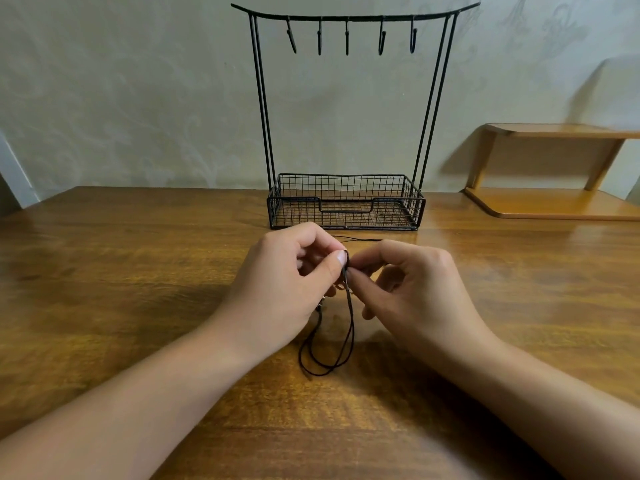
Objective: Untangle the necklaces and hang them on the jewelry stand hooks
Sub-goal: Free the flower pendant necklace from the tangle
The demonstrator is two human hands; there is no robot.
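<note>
Two bare forearms reach in from the near edge over a brown wooden table (138,271). Between them, black cord necklaces (327,358) hang in long loops whose lowest bends lie on the tabletop, close to the person. The strands run upward from there into the fingers of both hands, which meet just above the table's middle.

The left hand (291,282) has its fingers curled, with thumb and forefinger pinching the cords at the top of the bundle. The right hand (412,292) faces it, thumb and forefinger closed narrowly on the same cords right beside the left thumb; its remaining fingers are bent loosely underneath. A small metal clasp (320,306) shows just under the left hand, though its detail is too small to make out. How many necklaces are in the bundle cannot be told.

A thin length of cord (360,239) lies on the table just beyond the hands. Behind it stands the black wire jewelry stand (346,202), its mesh basket base on the table, tall uprights carrying a curved top bar with five bare hooks (346,38). To the far right sits a small wooden shelf (554,168) against the pale wall (138,98).
</note>
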